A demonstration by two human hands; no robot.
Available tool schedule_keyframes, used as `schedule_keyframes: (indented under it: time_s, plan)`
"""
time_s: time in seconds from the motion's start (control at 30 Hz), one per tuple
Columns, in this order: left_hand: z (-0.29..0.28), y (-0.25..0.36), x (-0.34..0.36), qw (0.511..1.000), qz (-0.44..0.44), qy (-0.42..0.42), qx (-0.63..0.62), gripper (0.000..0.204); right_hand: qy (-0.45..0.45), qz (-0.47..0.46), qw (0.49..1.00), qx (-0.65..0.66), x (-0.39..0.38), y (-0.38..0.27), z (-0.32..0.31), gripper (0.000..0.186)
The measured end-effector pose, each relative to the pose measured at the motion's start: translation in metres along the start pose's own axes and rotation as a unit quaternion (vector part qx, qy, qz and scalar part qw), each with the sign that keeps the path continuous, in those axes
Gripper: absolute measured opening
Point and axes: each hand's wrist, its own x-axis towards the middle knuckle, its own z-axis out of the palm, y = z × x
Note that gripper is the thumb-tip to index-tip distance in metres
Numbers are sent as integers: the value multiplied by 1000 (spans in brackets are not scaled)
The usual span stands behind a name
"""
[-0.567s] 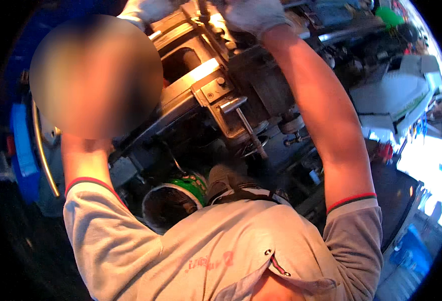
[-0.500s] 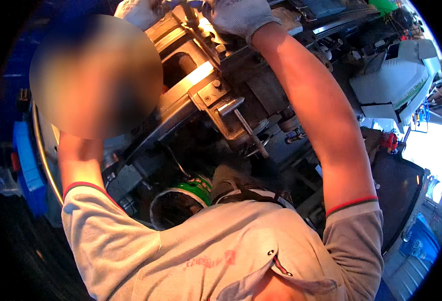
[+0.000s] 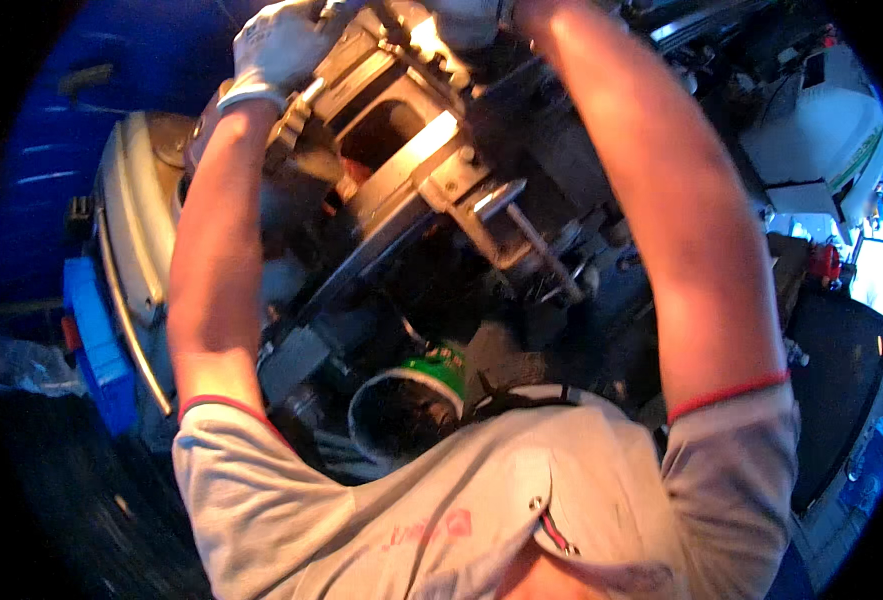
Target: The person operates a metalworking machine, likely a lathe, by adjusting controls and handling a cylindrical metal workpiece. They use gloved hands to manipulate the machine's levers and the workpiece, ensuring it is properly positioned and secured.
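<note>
My left hand [image 3: 281,45], in a white knitted glove, is closed at the top edge, around the end of a dark part that I cannot make out. My right hand [image 3: 466,18], gloved too, is cut off by the upper edge and blurred, so its fingers are hidden. Between and below both hands sits a worn metal machine carriage [image 3: 416,155] with a dark opening in its middle, lit by warm light. A short crank handle [image 3: 541,245] sticks out from its near right side. Something reddish shows inside the opening.
Below the carriage stands a green bucket [image 3: 441,370] with a white rim. At left are a pale machine housing [image 3: 141,210], a metal rail [image 3: 136,310] and a blue bin [image 3: 101,345]. A white machine cover [image 3: 821,150] and a dark panel [image 3: 841,370] stand right.
The view has shifted, so the carriage and bucket appear farther right and lower. My left hand shows more fully, while my right hand has slid mostly past the upper edge.
</note>
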Motion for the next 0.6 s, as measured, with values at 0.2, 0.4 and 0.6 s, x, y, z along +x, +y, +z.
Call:
schedule_keyframes:
  time_s: [0.2, 0.4, 0.6]
  plan:
    - [-35, 24, -13, 992, -82, -92, -6, 46, 64, 7, 992, 106, 28, 29, 27, 54]
    - [-57, 80, -30, 965, -213, -128, -86, 49, 119, -239, 962, -59, 75, 83, 29, 47]
    - [-15, 168, -57, 867, -246, 11, -434, 37, -136, -188, 965, 126, 115, 48, 9, 36]
